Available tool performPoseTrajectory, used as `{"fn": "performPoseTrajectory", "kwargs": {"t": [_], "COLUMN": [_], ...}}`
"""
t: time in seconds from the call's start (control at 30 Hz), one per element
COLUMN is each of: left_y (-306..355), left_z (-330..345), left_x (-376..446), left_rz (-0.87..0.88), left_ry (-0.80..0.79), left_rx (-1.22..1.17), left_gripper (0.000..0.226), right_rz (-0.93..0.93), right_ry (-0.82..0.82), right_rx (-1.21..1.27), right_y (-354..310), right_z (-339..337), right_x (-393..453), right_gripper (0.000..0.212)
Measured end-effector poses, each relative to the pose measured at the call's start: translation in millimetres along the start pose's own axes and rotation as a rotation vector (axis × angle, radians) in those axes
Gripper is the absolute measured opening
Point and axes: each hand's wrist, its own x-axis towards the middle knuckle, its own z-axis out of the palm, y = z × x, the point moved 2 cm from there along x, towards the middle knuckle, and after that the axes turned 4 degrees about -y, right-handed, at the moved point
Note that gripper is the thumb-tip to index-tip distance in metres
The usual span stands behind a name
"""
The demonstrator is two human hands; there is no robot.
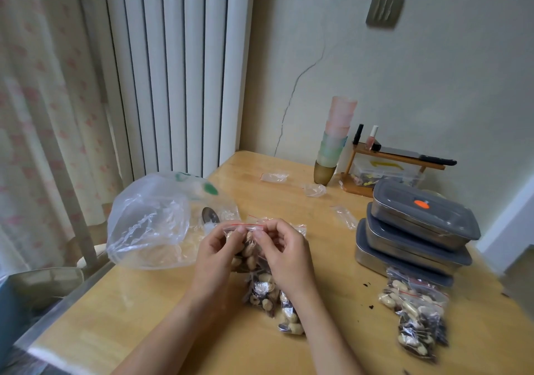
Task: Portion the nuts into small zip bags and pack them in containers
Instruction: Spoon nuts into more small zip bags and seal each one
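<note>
Both hands met above the tabletop (pixel 332 331), the left hand (pixel 215 254) and right hand (pixel 284 254) each pinching the red-striped top edge of a small zip bag (pixel 249 244) of nuts, fingers curled, wrists angled inward. Filled bags (pixel 271 299) lay just beneath them. A large clear bag (pixel 150 224) sat beyond the left hand; more filled bags (pixel 416 314) and stacked lidded containers (pixel 416 230) lay right, bare wood between.
</note>
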Motion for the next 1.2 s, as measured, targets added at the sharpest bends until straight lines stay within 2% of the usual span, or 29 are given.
{"fn": "performPoseTrajectory", "kwargs": {"t": [0.1,0.37,0.6,0.73,0.83,1.0,1.2], "left_y": [4.6,7.0,15.9,14.0,16.0,11.1,9.8], "left_z": [1.7,2.7,8.8,4.7,8.3,9.8,7.7], "left_x": [-1.0,-2.8,-5.7,-3.9,-6.1,-8.2,-7.5], "left_rz": [0.040,0.072,0.144,0.138,0.124,0.045,-0.032], "left_ry": [0.042,0.032,0.053,0.121,0.090,-0.002,0.023], "left_rx": [0.006,0.016,0.096,0.096,0.087,0.047,-0.016], "left_gripper": [0.017,0.018,0.054,0.045,0.052,0.012,0.010], "right_rz": [0.009,0.077,0.088,0.097,0.093,0.093,0.097], "right_ry": [0.006,-0.030,0.018,0.024,0.040,0.054,0.025], "right_rx": [-0.004,0.223,0.190,0.156,0.149,0.141,0.159], "right_y": [2.9,4.8,9.9,11.0,10.8,11.7,11.9], "right_z": [0.4,1.1,1.3,3.6,3.3,0.5,2.0], "right_x": [0.7,1.4,3.4,3.4,3.6,2.9,2.2], "right_gripper": [0.010,0.013,0.014,0.009,0.010,0.018,0.017]}}
